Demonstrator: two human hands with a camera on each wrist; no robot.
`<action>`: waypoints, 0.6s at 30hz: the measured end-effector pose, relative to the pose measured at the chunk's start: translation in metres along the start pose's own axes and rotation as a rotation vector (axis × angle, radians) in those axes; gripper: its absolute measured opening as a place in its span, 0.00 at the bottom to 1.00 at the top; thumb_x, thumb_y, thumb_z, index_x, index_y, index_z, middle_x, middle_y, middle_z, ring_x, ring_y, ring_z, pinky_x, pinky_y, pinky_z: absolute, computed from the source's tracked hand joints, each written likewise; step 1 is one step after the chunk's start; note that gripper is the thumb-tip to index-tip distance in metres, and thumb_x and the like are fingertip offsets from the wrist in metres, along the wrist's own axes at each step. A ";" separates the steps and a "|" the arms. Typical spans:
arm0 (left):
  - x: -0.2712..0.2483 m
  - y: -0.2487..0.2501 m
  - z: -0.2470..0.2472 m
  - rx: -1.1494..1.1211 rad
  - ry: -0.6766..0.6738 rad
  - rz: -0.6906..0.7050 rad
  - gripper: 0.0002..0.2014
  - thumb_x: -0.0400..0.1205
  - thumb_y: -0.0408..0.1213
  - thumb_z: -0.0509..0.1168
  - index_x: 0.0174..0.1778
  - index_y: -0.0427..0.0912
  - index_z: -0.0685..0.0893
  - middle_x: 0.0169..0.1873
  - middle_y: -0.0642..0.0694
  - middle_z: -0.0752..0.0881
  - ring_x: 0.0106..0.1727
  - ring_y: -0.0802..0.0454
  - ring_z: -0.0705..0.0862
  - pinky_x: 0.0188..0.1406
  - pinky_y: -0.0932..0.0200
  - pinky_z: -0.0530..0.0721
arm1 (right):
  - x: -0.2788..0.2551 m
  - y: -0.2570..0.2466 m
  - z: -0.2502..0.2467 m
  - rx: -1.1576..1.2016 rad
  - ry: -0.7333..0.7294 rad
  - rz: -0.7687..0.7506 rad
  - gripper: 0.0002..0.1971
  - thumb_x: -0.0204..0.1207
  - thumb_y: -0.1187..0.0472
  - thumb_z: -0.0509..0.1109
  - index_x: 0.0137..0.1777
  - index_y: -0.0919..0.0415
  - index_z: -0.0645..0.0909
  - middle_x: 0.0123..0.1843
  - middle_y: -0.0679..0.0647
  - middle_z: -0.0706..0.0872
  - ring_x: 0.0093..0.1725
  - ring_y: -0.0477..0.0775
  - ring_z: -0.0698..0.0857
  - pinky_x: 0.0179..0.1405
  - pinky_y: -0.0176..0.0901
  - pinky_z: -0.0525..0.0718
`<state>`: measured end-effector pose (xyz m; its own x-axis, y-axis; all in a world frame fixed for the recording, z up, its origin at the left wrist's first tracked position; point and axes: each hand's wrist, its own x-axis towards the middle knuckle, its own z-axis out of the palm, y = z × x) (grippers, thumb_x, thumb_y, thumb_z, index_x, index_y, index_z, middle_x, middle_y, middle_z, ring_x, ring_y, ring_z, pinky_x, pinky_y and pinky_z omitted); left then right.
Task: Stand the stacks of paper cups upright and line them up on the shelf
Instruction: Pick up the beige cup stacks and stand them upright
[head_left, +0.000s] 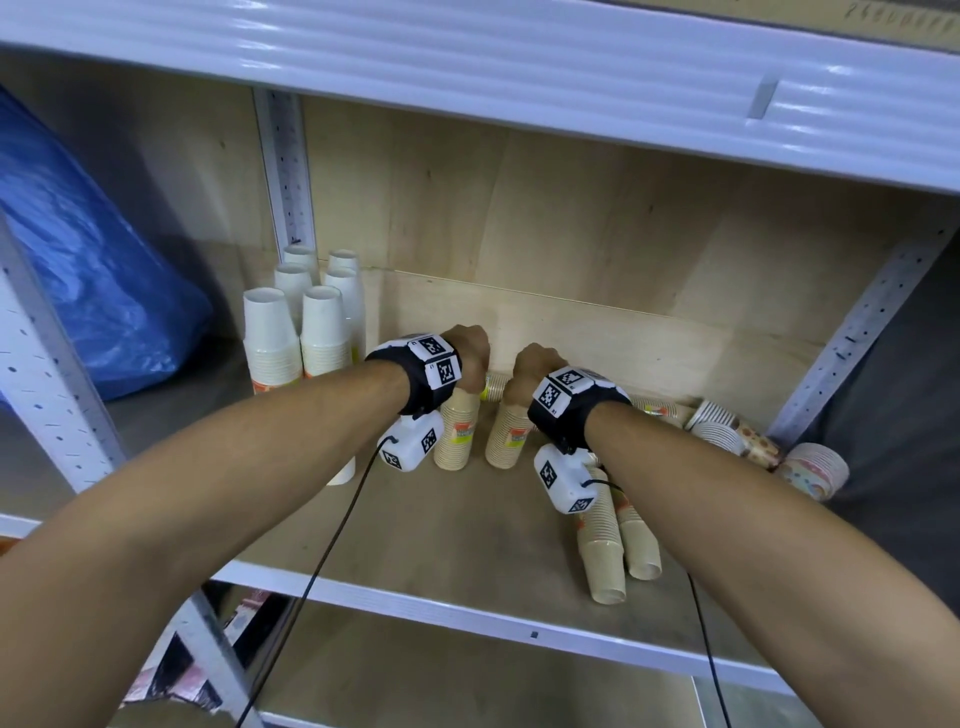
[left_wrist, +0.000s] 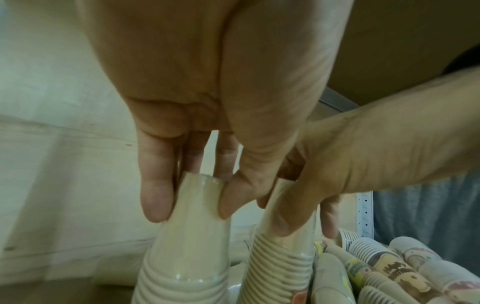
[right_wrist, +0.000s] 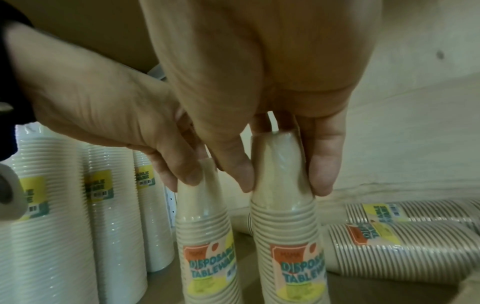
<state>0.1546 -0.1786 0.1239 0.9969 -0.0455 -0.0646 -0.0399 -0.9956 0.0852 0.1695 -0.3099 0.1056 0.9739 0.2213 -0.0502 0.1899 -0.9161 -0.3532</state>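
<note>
**Two tan stacks held by their tops, axes vertical, white rows to the left**

The left hand (head_left: 471, 358) reaches down from above and pinches the top of the left tan stack (head_left: 457, 434), thumb on one side and fingers (left_wrist: 155, 197) on the other, as the left wrist view shows. The right hand (head_left: 535, 371) does the same just beside it, its fingers (right_wrist: 322, 172) and thumb closed round the narrow top of the right tan stack (head_left: 511, 436). Each stack hangs straight below its own hand, long axis vertical or very nearly so, wide end down at the shelf board (head_left: 467, 525); whether the bases are fully seated I cannot tell, since the wrist cameras hide part of them. The two stacks stand near each other but apart.

Outward to the left, the upright white stacks (head_left: 322, 332) stand in two rows that run back toward the shelf's rear wall, close to the left hand and its stack. The left hand is the nearer one to that group, so the coming move looks to turn on sliding both tan stacks leftward and back to continue the line.

Outward to the right, more work waits: lying tan stacks (head_left: 618, 545) sit under the right forearm with their long axes pointing toward the shelf's front edge, and printed stacks (head_left: 810, 467) lie on their sides by the right upright post, with others along the back wall.
</note>
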 end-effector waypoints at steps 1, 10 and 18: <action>-0.001 0.000 -0.001 -0.022 -0.028 0.010 0.06 0.79 0.36 0.71 0.42 0.46 0.78 0.42 0.48 0.80 0.42 0.51 0.78 0.45 0.63 0.79 | 0.002 -0.001 0.000 -0.007 -0.003 -0.006 0.19 0.72 0.57 0.74 0.62 0.64 0.83 0.48 0.57 0.76 0.50 0.61 0.81 0.45 0.45 0.74; 0.003 -0.009 0.001 -0.031 0.010 0.081 0.06 0.79 0.37 0.72 0.47 0.47 0.80 0.46 0.48 0.81 0.46 0.51 0.78 0.30 0.73 0.69 | 0.014 -0.005 -0.002 -0.049 -0.044 -0.035 0.12 0.68 0.55 0.76 0.47 0.56 0.78 0.46 0.57 0.78 0.45 0.57 0.76 0.45 0.42 0.74; 0.006 -0.009 0.001 -0.051 0.048 0.023 0.19 0.79 0.38 0.72 0.29 0.51 0.68 0.30 0.55 0.72 0.29 0.60 0.71 0.28 0.71 0.69 | 0.017 -0.022 0.000 -0.185 -0.014 -0.078 0.15 0.68 0.65 0.74 0.26 0.58 0.70 0.28 0.50 0.73 0.27 0.46 0.73 0.23 0.32 0.66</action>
<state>0.1610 -0.1695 0.1217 0.9979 -0.0632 -0.0147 -0.0606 -0.9887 0.1370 0.1817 -0.2863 0.1124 0.9537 0.2978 -0.0429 0.2859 -0.9414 -0.1790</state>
